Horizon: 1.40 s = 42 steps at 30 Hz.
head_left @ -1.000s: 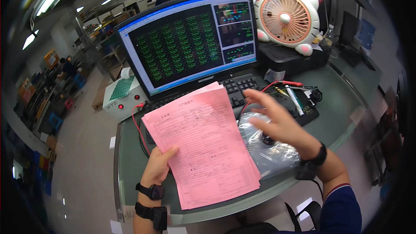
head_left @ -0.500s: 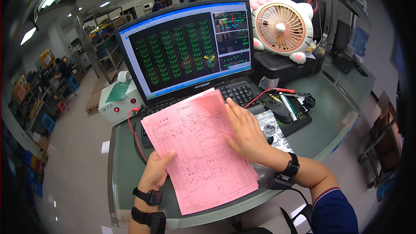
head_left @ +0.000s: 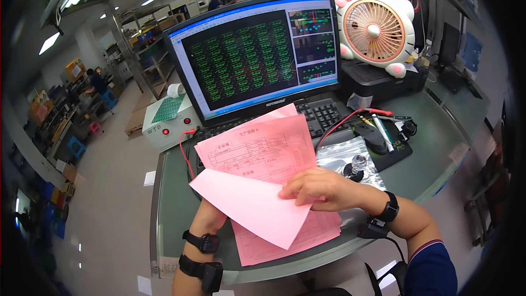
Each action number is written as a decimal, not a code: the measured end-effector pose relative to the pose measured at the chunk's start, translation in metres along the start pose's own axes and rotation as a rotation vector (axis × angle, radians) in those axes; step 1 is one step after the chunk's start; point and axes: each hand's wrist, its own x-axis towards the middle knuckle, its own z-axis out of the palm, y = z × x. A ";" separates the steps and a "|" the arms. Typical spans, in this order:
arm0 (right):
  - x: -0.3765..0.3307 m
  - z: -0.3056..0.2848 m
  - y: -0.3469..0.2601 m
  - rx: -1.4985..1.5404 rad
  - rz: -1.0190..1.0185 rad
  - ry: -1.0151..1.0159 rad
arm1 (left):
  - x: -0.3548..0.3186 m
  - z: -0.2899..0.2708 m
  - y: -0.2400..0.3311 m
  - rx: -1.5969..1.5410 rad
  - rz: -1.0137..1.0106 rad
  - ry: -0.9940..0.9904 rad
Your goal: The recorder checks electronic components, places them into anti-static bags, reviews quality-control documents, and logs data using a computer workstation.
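Note:
A stack of pink printed forms (head_left: 257, 151) is held slanting over the desk in front of the keyboard. Its top sheet (head_left: 255, 203) is lifted and folded over, with the blank underside showing. My right hand (head_left: 318, 187) is closed on this sheet's edge, fingertips pinching it above the stack. My left hand (head_left: 211, 218) is at the stack's left edge, where it gripped the forms half a second ago; the turned sheet now covers its fingers. Black bands circle both wrists.
Behind the forms stand a monitor (head_left: 257, 57) and a keyboard (head_left: 323, 116). A white box (head_left: 170, 123) with a red lead is at left. At right are a mouse (head_left: 370, 138), pens (head_left: 382, 131), a silver bag (head_left: 342, 156) and a cat-shaped fan (head_left: 378, 30) on a black printer (head_left: 383, 85).
My right hand has gone from lying flat on the forms to pinching the top sheet, whose lower part is now folded up over my left hand. The whole view has shifted slightly.

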 end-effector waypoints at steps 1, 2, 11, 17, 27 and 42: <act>-0.001 0.001 0.000 0.059 0.003 -0.039 | 0.001 -0.004 -0.002 -0.003 -0.018 -0.015; -0.002 0.001 -0.001 0.064 0.001 -0.040 | 0.001 -0.003 -0.001 -0.008 -0.036 -0.032; 0.000 -0.005 -0.003 -0.402 0.174 0.334 | -0.003 0.017 0.018 0.017 -0.077 -0.046; -0.005 0.002 0.008 -0.398 0.308 0.355 | -0.004 0.019 0.019 0.036 -0.053 -0.049; -0.004 0.000 0.003 -0.458 0.255 0.325 | -0.002 0.016 0.016 0.013 -0.058 -0.058; -0.012 0.001 0.020 0.014 0.549 0.405 | -0.001 0.014 0.014 0.005 -0.076 -0.084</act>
